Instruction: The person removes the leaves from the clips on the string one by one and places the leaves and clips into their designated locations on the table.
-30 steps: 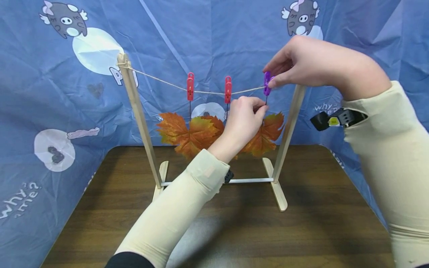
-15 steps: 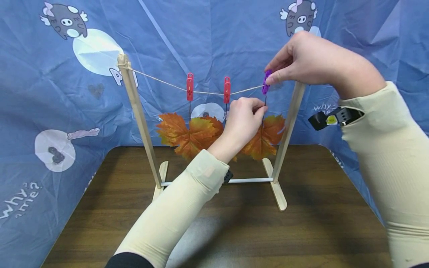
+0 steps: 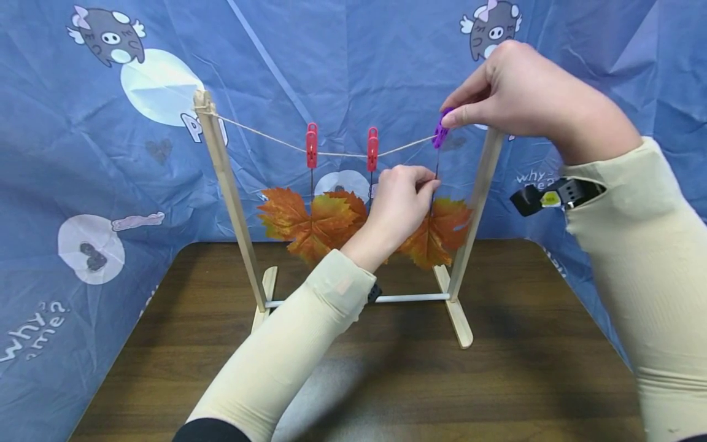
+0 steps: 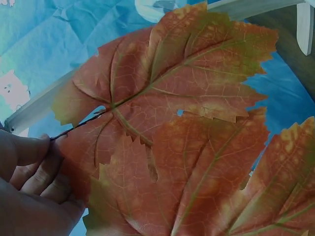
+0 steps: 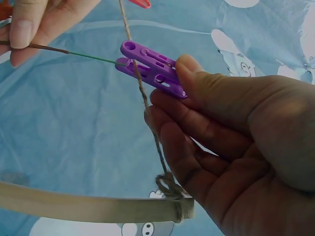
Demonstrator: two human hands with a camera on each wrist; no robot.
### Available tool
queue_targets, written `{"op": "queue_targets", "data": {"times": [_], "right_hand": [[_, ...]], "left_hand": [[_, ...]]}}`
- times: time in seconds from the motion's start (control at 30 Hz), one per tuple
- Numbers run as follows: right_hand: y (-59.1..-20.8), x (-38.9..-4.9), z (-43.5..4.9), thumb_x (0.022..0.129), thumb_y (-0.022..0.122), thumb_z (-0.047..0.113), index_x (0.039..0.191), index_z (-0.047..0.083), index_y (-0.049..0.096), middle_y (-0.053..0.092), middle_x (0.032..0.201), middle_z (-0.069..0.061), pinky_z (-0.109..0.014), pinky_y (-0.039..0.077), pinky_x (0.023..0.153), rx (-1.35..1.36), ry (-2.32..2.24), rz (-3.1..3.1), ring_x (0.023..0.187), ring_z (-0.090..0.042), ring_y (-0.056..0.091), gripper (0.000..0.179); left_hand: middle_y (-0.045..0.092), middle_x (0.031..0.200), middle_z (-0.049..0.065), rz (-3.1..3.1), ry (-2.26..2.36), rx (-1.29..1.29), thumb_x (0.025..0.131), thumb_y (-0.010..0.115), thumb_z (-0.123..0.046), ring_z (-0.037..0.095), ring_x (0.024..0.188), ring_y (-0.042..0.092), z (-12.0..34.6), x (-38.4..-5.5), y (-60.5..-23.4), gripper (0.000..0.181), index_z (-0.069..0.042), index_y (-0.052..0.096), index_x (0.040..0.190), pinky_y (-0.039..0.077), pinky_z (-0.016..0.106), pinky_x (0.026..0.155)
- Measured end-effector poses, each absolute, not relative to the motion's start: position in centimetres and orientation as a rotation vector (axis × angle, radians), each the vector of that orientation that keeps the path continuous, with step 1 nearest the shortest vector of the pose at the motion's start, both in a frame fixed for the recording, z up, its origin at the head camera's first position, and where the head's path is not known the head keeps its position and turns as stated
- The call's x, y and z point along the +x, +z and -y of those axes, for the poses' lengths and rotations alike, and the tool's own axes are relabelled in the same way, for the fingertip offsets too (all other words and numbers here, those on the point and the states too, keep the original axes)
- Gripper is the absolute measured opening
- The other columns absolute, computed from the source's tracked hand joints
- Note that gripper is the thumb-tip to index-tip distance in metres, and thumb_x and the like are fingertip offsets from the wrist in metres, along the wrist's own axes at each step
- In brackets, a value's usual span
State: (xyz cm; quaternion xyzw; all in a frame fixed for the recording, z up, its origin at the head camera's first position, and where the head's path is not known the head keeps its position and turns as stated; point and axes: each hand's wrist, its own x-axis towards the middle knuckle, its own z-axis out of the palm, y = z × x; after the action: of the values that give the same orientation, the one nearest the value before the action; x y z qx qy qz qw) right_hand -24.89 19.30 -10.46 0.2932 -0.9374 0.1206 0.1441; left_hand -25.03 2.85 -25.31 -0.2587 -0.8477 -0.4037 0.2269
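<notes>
My right hand (image 3: 513, 92) pinches a purple clothespin (image 5: 150, 69) between thumb and index finger at the right part of the string (image 3: 409, 146). In the right wrist view the string passes between the clothespin's legs, and a thin green stem end meets its tip. Thumb and fingertips of my left hand (image 3: 402, 195) pinch the dark stem of an orange maple leaf (image 3: 433, 236), which hangs below. Two red clothespins (image 3: 312, 146) grip the string farther left, with leaves (image 3: 312, 224) hanging by their stems. My left hand and forearm partly hide the middle leaf.
A wooden frame holds the string between a left post (image 3: 232, 202) and a right post (image 3: 477, 209). A white rod (image 3: 414, 298) joins their feet above the brown table (image 3: 442, 393). Blue printed cloth (image 3: 353, 67) hangs close behind.
My right hand has risen slightly with the purple clothespin, which now tilts more. My left hand and the right leaf have dropped a little. The red clothespins stay on the string.
</notes>
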Motion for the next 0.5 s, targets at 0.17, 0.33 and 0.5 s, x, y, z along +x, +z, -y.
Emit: {"op": "queue_targets", "data": {"times": [0.17,0.33,0.5], "right_hand": [[-10.34,-24.60,-19.62,0.097,0.072,0.031,0.111,0.007,0.080,0.076,0.092,-0.009,-0.022,0.045,0.059,0.807,0.391,2.673,0.076,-0.020,0.054,0.029],[-10.20,-24.23,-19.81,0.098,0.070,0.032,0.115,0.006,0.078,0.075,0.096,-0.013,-0.020,0.046,0.061,0.755,0.432,2.640,0.078,-0.022,0.052,0.032],[-10.10,-23.96,-20.26,0.098,0.070,0.034,0.118,0.007,0.077,0.073,0.100,-0.015,-0.019,0.045,0.061,0.692,0.498,2.615,0.077,-0.024,0.051,0.034]], "left_hand": [[0.075,0.091,0.002,2.348,-1.087,-0.750,0.098,0.069,-0.012,0.012,0.082,0.066,-2.80,-25.04,-25.56,0.013,-0.005,0.080,0.100,0.049,0.021,0.074],[0.076,0.094,0.003,2.371,-1.094,-0.775,0.099,0.067,-0.011,0.010,0.079,0.066,-2.57,-25.01,-25.70,0.015,-0.004,0.080,0.104,0.048,0.020,0.072],[0.076,0.092,0.002,2.389,-1.100,-0.838,0.099,0.067,-0.010,0.008,0.076,0.063,-2.42,-25.02,-25.82,0.015,-0.005,0.080,0.103,0.047,0.020,0.070]]}}
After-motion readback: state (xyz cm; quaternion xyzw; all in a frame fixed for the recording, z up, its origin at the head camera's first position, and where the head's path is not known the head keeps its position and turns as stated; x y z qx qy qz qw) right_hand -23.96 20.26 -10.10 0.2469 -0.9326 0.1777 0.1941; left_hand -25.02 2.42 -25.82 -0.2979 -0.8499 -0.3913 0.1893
